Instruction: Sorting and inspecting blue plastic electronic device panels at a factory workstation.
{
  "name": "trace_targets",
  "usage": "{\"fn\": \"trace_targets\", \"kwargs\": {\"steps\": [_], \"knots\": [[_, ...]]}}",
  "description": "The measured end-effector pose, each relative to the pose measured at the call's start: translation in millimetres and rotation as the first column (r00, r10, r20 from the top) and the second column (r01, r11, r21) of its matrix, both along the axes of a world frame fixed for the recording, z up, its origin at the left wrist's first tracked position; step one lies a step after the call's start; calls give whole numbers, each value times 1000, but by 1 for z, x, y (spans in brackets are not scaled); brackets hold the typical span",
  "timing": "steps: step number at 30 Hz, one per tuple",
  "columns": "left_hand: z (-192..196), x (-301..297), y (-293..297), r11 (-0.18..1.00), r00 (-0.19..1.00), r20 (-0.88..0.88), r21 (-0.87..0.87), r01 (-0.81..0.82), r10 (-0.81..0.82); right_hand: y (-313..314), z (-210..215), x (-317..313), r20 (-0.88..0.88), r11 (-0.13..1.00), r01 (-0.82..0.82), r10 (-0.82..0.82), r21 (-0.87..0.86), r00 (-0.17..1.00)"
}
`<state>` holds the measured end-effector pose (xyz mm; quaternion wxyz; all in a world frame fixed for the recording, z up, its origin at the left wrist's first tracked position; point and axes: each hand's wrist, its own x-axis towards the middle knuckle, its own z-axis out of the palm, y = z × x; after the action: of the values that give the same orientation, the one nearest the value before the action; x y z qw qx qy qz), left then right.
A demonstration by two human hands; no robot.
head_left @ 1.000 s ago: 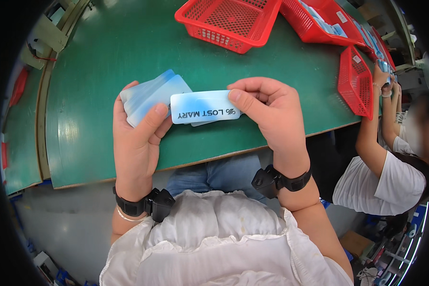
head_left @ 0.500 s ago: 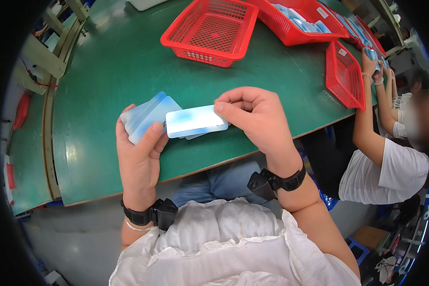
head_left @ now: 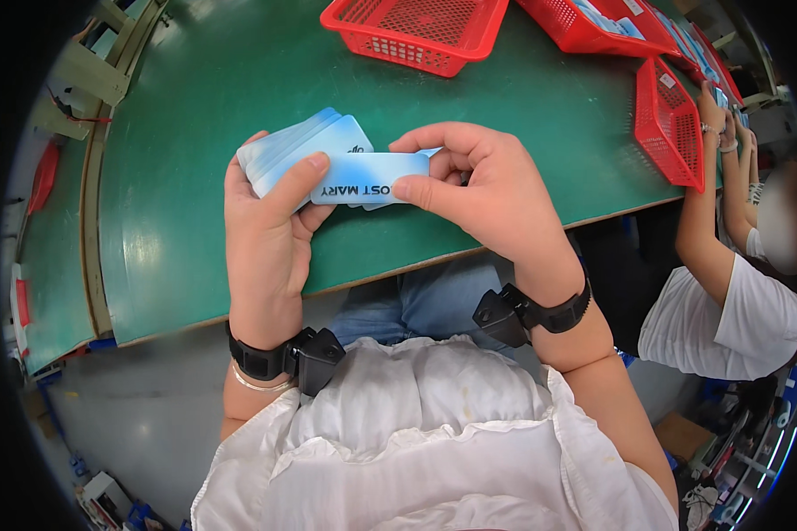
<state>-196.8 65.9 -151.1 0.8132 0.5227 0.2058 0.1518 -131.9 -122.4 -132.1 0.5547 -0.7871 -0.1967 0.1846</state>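
Observation:
My left hand point(head_left: 270, 212) grips a fanned stack of light-blue and white cards point(head_left: 303, 142) with rounded corners, the thumb resting on top. Across the right side of the stack lies a single blue-and-white card point(head_left: 363, 180) with dark print. Its right end is pinched between the thumb and fingers of my right hand point(head_left: 478, 181), while its left end reaches the left thumb. A few more card edges peek out beneath it. Both hands are above the green table, near its front edge.
A red perforated basket point(head_left: 416, 55) stands at the far middle. Further right, a red basket point(head_left: 584, 42) holds blue-white pieces, and a smaller red basket point(head_left: 669, 124) sits by the right edge. A person point(head_left: 726, 305) in white works beside me on the right, hands raised with blue pieces.
The single card has shifted over the stack, and its dark print now shows where glare was. More of the fan shows beside it. The whole view has tilted, with baskets sitting higher.

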Motion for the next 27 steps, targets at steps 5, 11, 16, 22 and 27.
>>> {"fn": "trace_targets", "kwargs": {"steps": [5,11,16,22,27], "knots": [[3,8,2,1000,999,-20,-9,26,-26,-7,-6,3,87,989,-104,96,102,992],[3,10,1,999,1000,15,-49,-3,4,-13,-3,0,53,968,-163,156,189,986],[6,9,-3,999,1000,19,-39,4,-3,-10,2,0,-205,932,-60,141,358,968],[9,10,-6,999,1000,6,-43,-7,7,-9,2,-2,-225,874,3,122,485,967],[10,9,-10,998,1000,13,-58,-8,8,-14,-1,4,-172,904,-1,83,428,982]]}}
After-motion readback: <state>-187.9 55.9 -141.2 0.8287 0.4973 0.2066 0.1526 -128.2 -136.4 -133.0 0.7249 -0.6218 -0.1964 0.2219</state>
